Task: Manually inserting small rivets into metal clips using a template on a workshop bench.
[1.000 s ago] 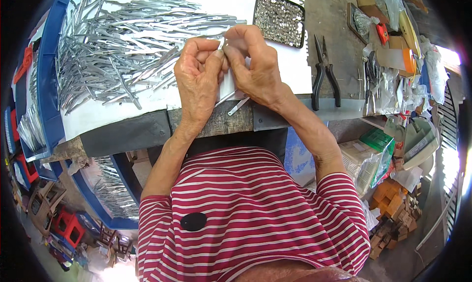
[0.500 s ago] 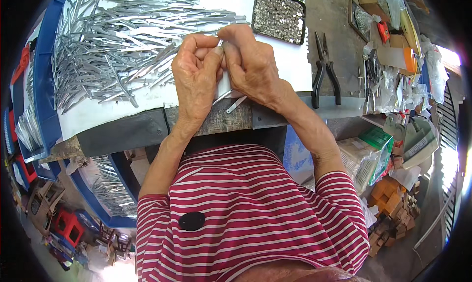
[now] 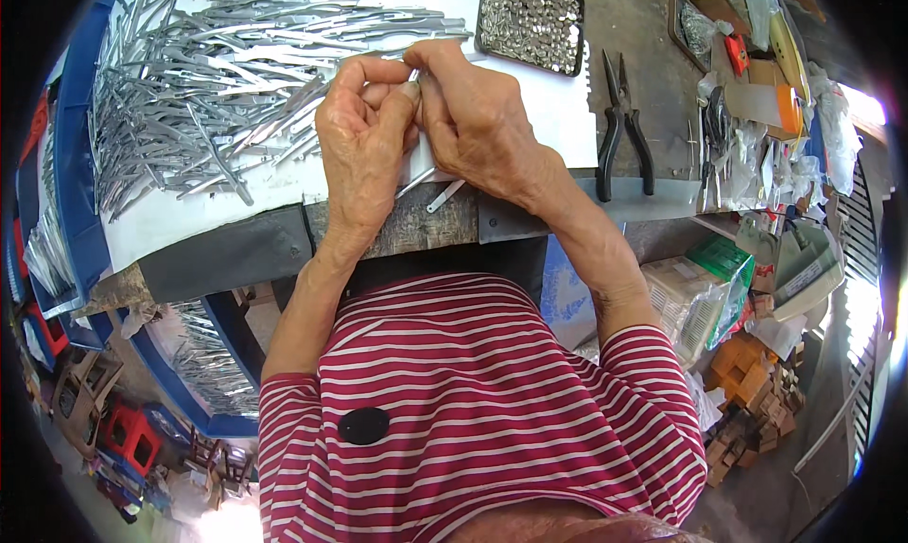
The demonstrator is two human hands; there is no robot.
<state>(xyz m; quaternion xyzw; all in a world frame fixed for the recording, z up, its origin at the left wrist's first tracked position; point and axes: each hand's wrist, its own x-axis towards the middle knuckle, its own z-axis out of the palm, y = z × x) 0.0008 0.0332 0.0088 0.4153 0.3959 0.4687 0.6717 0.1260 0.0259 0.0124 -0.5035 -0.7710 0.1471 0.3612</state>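
Observation:
My left hand (image 3: pixel 361 146) and my right hand (image 3: pixel 478 117) meet over the front of the bench, fingertips pinched together. Between them shows the tip of a thin silver metal strip (image 3: pixel 413 75); the rest of it is hidden by the fingers. Below the hands, the ends of two metal strips (image 3: pixel 443 197) stick out near the bench edge; whether they belong to the held piece I cannot tell. Left of my left hand spreads a heap of long, slim silver metal strips (image 3: pixel 236 70) on white paper. Beyond my right hand sits a black tray of small shiny metal parts (image 3: pixel 530 23).
Black-handled pliers (image 3: pixel 622 131) lie right of the paper. Tools and plastic bags (image 3: pixel 747 155) crowd the bench's right side. A blue bin (image 3: pixel 80 165) stands at the left edge, another blue bin of strips (image 3: pixel 213 354) below the bench. Boxes (image 3: pixel 686 297) sit lower right.
Both hands appear slightly farther left and up, still pinched together. The bench and everything on it has shifted slightly the same way in the view.

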